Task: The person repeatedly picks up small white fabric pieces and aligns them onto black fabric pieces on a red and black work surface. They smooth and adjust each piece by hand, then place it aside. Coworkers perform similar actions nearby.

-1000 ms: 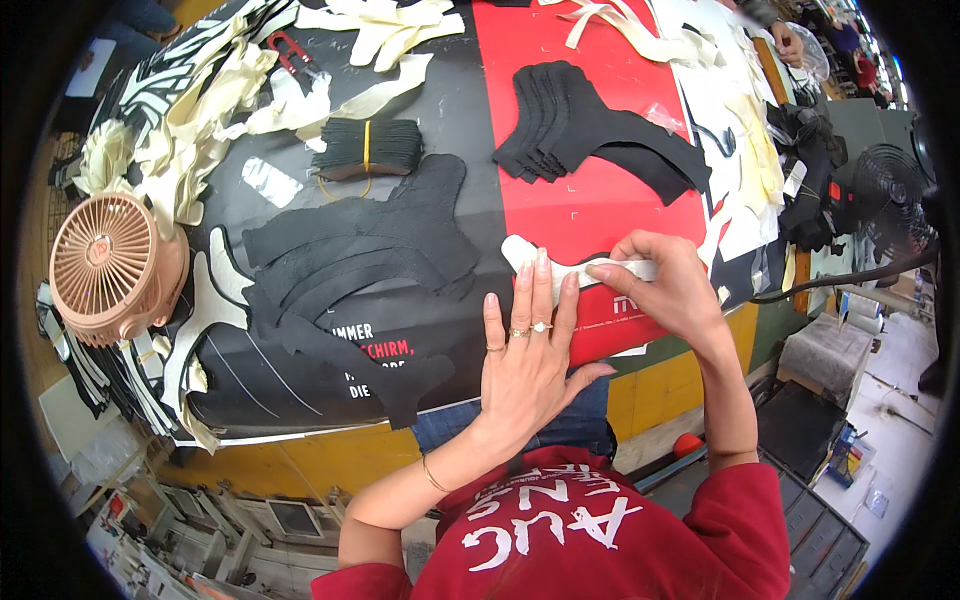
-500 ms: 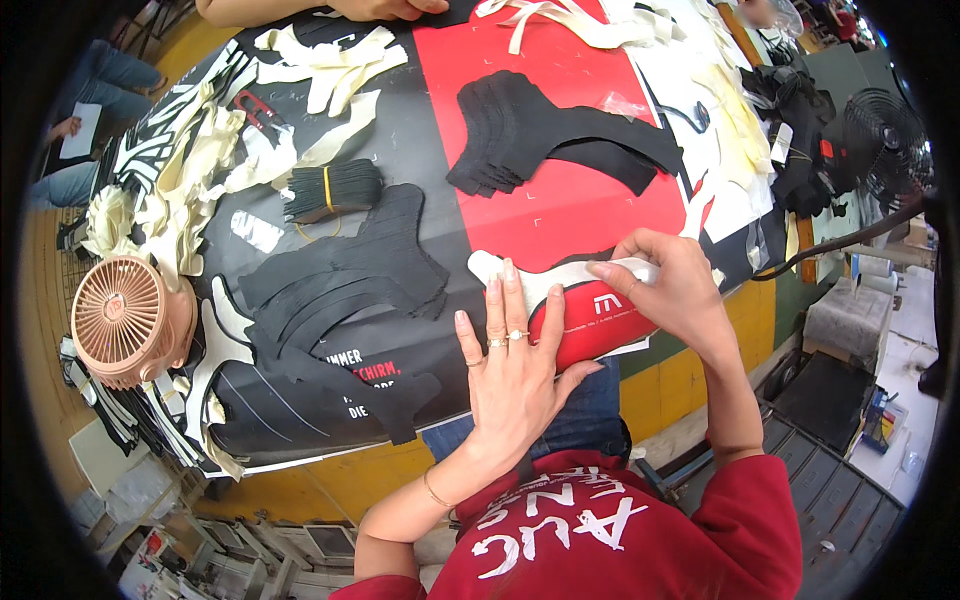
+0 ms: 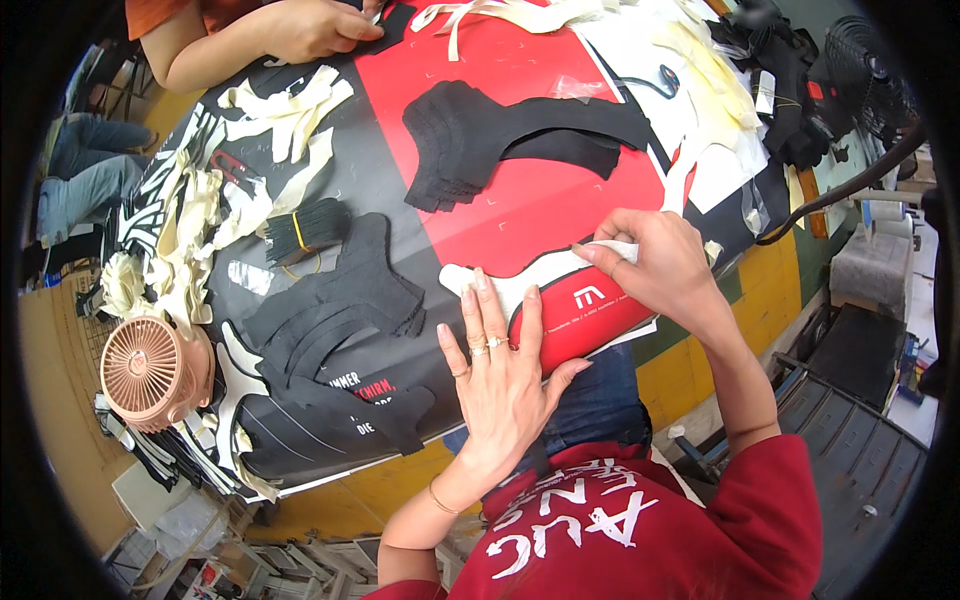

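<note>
A white curved cut piece point(image 3: 506, 284) lies on the red printed front edge of the table, with a dark edge showing along it. My left hand point(image 3: 500, 375) rests flat with fingers spread, its fingertips pressing on the piece. At the piece's right end, the thumb and fingers of my right hand point(image 3: 655, 265) pinch a white strip end point(image 3: 615, 250). Whether that end is lifted off the dark layer I cannot tell. Beyond my hands lies a fanned stack of black cut pieces point(image 3: 455, 140). More black cut pieces point(image 3: 345, 290) lie to the left.
A banded black bundle point(image 3: 305, 230) sits left of centre. A pink fan point(image 3: 155, 370) stands at the left edge, near cream scraps point(image 3: 185, 230). Across the table, another person's hand point(image 3: 315, 30) holds a black piece. A black cable point(image 3: 850, 190) crosses at right.
The whole view has shifted slightly. More of the other person's arm and hands shows now. My left hand stays on the white piece; a dark edge shows more plainly beside my right fingers.
</note>
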### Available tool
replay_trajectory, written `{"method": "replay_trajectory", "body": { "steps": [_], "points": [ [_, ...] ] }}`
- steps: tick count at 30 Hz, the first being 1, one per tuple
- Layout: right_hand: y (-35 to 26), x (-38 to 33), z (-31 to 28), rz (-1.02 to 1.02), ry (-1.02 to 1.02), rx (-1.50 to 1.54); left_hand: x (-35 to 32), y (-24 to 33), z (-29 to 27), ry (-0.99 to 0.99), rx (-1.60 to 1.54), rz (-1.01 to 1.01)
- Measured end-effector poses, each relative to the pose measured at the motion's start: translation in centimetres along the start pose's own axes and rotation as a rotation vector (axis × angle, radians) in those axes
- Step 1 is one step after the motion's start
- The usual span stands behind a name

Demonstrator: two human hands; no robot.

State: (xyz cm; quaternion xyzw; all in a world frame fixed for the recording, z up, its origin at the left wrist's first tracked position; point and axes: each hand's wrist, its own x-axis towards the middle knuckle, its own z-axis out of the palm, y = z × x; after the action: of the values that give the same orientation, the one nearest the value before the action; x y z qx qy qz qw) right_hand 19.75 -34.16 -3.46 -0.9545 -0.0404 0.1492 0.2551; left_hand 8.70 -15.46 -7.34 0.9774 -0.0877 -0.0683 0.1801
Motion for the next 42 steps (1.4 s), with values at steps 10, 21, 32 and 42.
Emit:
{"method": "replay_trajectory", "body": {
  "steps": [10, 21, 32, 42],
  "points": [
    [0.2, -0.1, 0.8, -0.05, 0.075, -0.032, 1.1, 3.0, 0.1, 0.053, -0.074, 0.095],
    [0.6, -2.5, 0.3, 0.068, 0.064, 0.262, -0.4, 0.9, 0.9, -0.029, -0.06, 0.07],
    [-0.3, -2.8, 0.8, 0.02, 0.225, 0.374, 0.2, 1.6, 1.7, 0.012, 0.033, 0.069],
    [0.7, -2.3, 1.9, 0.018, 0.294, 0.166, 0.3, 2.2, 2.2, 0.058, 0.036, 0.045]
  ]
}}
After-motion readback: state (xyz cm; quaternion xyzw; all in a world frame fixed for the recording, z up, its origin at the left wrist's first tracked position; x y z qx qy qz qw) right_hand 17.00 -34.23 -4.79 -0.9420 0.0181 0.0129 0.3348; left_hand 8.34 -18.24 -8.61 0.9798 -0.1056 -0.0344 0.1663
